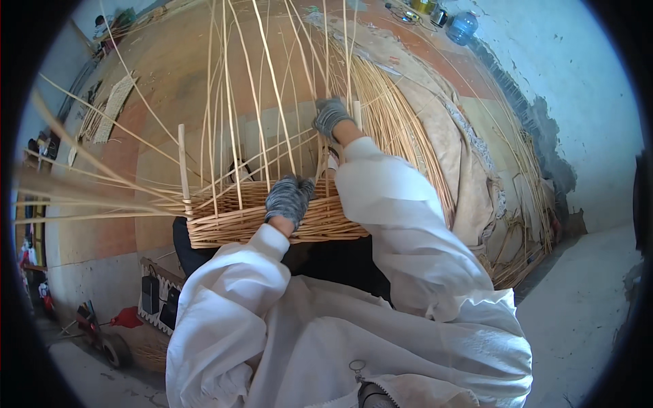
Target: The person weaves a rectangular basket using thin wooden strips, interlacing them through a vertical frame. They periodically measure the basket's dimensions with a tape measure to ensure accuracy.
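Observation:
A half-woven wicker basket of pale rods rests across my lap, its long upright stakes rising away from me. My left hand, in a grey knit glove, lies over the near woven wall with its fingers curled around the rim and rods there. Farther out and to the right, my right hand, gloved alike, is closed around thin wicker rods above the basket's far right part. Its fingertips are partly hidden. Thick corner posts stand at the left and right of the weave.
A long bundle of loose rods lies on cloth to the right. Rod ends fan out from the basket's left side. A woven piece lies on the floor at left. A blue water bottle stands by the right wall; a power strip sits lower left.

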`<state>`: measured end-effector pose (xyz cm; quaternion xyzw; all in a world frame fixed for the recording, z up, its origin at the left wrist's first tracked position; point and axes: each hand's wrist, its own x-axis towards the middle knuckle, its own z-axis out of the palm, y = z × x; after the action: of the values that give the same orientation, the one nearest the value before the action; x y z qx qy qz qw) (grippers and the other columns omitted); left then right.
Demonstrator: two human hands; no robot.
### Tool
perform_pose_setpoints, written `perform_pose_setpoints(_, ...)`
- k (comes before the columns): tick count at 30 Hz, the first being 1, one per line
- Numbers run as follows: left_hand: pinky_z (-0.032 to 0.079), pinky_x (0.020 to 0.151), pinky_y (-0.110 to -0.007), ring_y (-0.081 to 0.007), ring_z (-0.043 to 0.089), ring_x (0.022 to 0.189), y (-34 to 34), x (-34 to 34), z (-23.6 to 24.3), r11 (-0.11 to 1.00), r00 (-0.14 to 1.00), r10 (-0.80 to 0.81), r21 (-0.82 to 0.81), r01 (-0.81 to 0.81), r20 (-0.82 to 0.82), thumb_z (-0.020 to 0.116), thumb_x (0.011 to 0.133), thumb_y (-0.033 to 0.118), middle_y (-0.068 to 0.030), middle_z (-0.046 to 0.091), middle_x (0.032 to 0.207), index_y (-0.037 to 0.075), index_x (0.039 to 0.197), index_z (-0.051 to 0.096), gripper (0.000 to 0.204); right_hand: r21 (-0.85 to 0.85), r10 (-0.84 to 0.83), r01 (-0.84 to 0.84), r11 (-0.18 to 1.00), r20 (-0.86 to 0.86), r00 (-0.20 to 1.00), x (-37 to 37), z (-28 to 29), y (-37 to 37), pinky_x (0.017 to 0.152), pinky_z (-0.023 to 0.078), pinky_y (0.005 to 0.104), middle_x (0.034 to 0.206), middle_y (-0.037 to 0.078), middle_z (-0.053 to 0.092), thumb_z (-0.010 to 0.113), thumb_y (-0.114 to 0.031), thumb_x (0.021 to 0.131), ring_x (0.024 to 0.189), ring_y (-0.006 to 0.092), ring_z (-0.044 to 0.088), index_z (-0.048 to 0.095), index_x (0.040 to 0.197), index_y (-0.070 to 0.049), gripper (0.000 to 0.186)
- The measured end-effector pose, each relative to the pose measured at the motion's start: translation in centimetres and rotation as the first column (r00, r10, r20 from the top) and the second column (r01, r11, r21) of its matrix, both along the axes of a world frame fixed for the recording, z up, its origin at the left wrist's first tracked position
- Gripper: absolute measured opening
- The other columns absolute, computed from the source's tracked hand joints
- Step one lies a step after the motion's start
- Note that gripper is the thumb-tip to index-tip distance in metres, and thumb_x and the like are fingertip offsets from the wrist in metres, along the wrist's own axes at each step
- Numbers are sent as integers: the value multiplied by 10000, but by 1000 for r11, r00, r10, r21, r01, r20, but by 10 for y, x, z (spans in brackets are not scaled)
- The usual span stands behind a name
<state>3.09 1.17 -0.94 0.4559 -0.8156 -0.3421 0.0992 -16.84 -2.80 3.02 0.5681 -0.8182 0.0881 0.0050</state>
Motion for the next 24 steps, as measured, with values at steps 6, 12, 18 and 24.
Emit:
perform_pose_setpoints(6, 455, 700, -399, -379, 581, 794, -14, 1, 8, 983, 972, -182, 69, 173, 151, 591, 787, 340, -231, 606, 773, -24, 851, 607, 370, -712, 94, 99, 695, 227, 969, 50, 5, 108, 611, 455, 275, 824, 90, 544, 574, -80, 773, 677, 201, 522, 442, 1168, -3, 424)
perform_pose_setpoints(12, 468, 661, -298, -214, 592, 707, -8, 1, 7, 990, 995, -99, 99, 98, 14, 645, 768, 265, -141, 622, 733, -5, 867, 617, 288, -417, 457, 534, 736, 887, 62, 74, -40, 205, 642, 456, 251, 768, 73, 507, 447, -118, 887, 649, 154, 505, 460, 1141, -3, 279)
perform_pose_setpoints(18, 465, 619, -270, -167, 562, 623, -12, 4, -9, 950, 948, -107, 250, 186, -301, 619, 784, 151, -92, 605, 703, 33, 875, 613, 149, -9, -160, 244, 970, 729, 665, 58, -53, 128, 928, 377, 384, 1250, 265, 408, 427, -225, 888, 1120, 356, 459, 411, 1187, 10, 380)
perform_pose_setpoints(24, 471, 677, -276, -191, 591, 729, -17, -1, -5, 892, 951, 18, 434, 124, -307, 566, 812, 105, -115, 608, 810, 33, 931, 604, 144, -84, -185, 195, 977, 111, 976, 43, 4, 59, 636, 492, 342, 819, 91, 619, 626, -144, 766, 709, 214, 603, 463, 1151, -68, 425)
